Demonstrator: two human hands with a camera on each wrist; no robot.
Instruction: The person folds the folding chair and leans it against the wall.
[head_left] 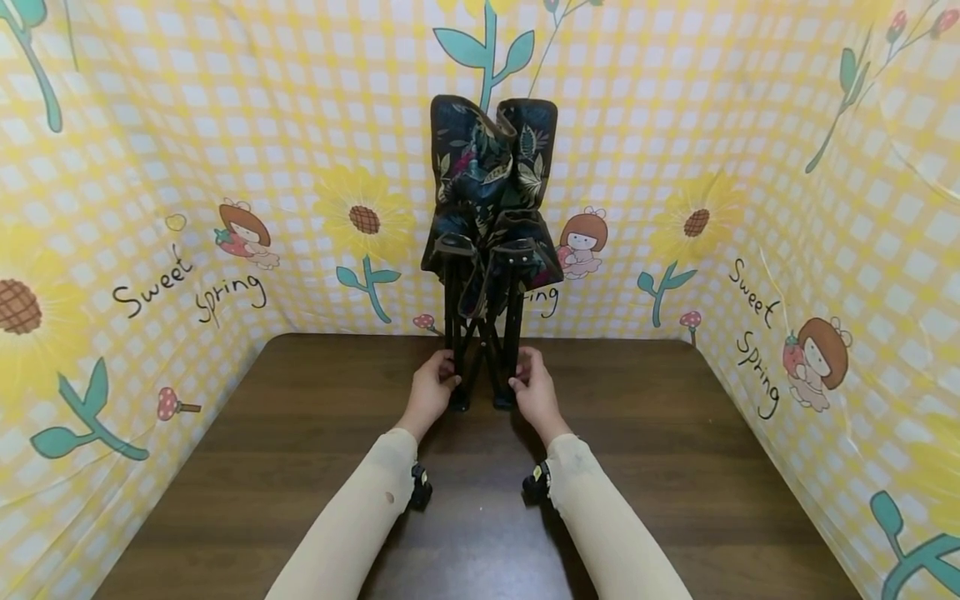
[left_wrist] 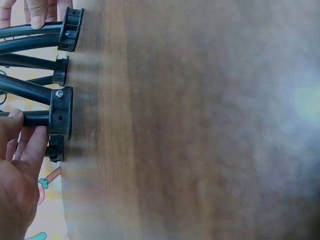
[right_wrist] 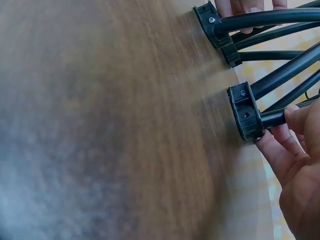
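A folding chair (head_left: 483, 183) with dark floral fabric and black tubular legs stands upright, mostly folded, at the back of the table. My left hand (head_left: 431, 385) grips its front left leg just above the foot. On the other side, my right hand (head_left: 536, 385) grips the front right leg at a like height. In the left wrist view, thumb and fingers pinch the tube beside a black plastic foot (left_wrist: 61, 112). The right wrist view shows the same hold next to another foot (right_wrist: 245, 111). Crossed bars lie between the legs.
The brown wooden table (head_left: 480, 533) reaches from the chair toward me. Yellow checked cloth (head_left: 337, 108) printed with flowers and figures hangs behind and along both sides, with the chair close to the back cloth.
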